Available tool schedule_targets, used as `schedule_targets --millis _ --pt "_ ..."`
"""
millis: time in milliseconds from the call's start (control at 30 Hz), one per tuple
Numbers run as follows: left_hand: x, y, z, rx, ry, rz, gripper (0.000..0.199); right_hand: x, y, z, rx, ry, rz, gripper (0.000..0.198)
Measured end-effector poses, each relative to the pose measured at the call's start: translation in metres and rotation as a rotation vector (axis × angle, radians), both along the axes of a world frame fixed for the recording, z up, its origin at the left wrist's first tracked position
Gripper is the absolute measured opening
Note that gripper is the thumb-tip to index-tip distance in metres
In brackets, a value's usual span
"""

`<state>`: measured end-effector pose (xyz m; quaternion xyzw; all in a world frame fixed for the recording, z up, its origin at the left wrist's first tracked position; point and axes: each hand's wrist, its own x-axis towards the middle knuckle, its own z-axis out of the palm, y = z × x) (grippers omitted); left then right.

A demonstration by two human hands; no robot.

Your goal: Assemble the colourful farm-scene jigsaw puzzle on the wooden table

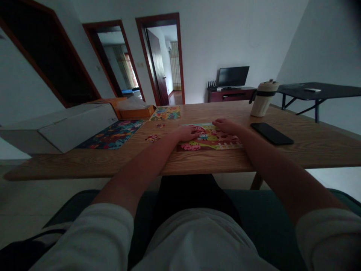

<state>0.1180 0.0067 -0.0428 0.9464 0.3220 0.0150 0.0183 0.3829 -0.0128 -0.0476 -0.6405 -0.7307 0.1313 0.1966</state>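
A brightly coloured jigsaw puzzle (210,143) with a farm-like picture lies flat on the wooden table in front of me. My left hand (186,133) rests on its left part, fingers stretched over the red area and slightly apart. Across the far right part lies my right hand (225,125), palm down with its fingers extended. Neither hand shows anything held, though the undersides of the fingers are hidden. Left of the puzzle are loose puzzle pieces (153,138), and a smaller group of pieces (160,125) sits farther back.
A dark blue patterned puzzle (115,133) lies beside a long white box (76,126) at left. Behind are a yellow puzzle (166,113) and an orange box (135,112). At right stand a phone (271,133) and a cream tumbler (264,99) on the table (208,162).
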Motion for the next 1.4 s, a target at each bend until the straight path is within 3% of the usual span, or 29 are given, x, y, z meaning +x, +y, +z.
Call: schedule_targets --millis 100,200,300,367,433,567,667,767,900,1067,1233,1400 --pt "-0.002 0.001 0.008 -0.050 0.032 0.050 0.061 -0.002 -0.002 0.001 -0.051 0.024 -0.029 0.039" --pt "-0.016 0.008 0.032 -0.022 -0.051 0.146 0.060 -0.003 -0.003 0.000 -0.053 0.043 -0.022 0.038" --pt "-0.049 0.022 0.061 0.065 -0.151 0.294 0.060 -0.004 -0.004 0.001 -0.064 0.028 -0.036 0.038" --pt "-0.078 0.033 0.071 0.000 -0.107 0.370 0.053 -0.005 -0.007 0.003 -0.067 0.010 -0.039 0.037" --pt "-0.109 0.041 0.068 -0.044 -0.071 0.462 0.046 -0.006 -0.010 0.005 -0.072 0.001 -0.042 0.036" --pt "-0.154 0.049 0.031 0.070 -0.188 0.684 0.053 -0.006 -0.013 0.004 -0.090 0.030 -0.073 0.036" --pt "-0.165 0.055 0.006 0.066 -0.198 0.710 0.056 -0.004 -0.011 0.001 -0.082 0.047 -0.085 0.032" --pt "-0.163 0.061 -0.001 0.057 -0.186 0.637 0.051 -0.002 -0.010 0.000 -0.093 0.058 -0.089 0.031" --pt "-0.157 0.065 -0.001 0.056 -0.173 0.592 0.040 -0.003 -0.012 0.000 -0.116 0.081 -0.092 0.031" --pt "-0.155 0.059 0.006 0.005 -0.236 0.634 0.050 -0.003 -0.014 0.002 -0.135 0.062 -0.075 0.030" --pt "-0.172 0.039 0.035 -0.308 -0.096 0.617 0.053 -0.002 -0.014 0.005 -0.148 0.007 -0.048 0.029" --pt "-0.179 0.018 0.053 -0.487 0.008 0.746 0.066 -0.001 -0.012 0.004 -0.157 0.001 -0.035 0.030"
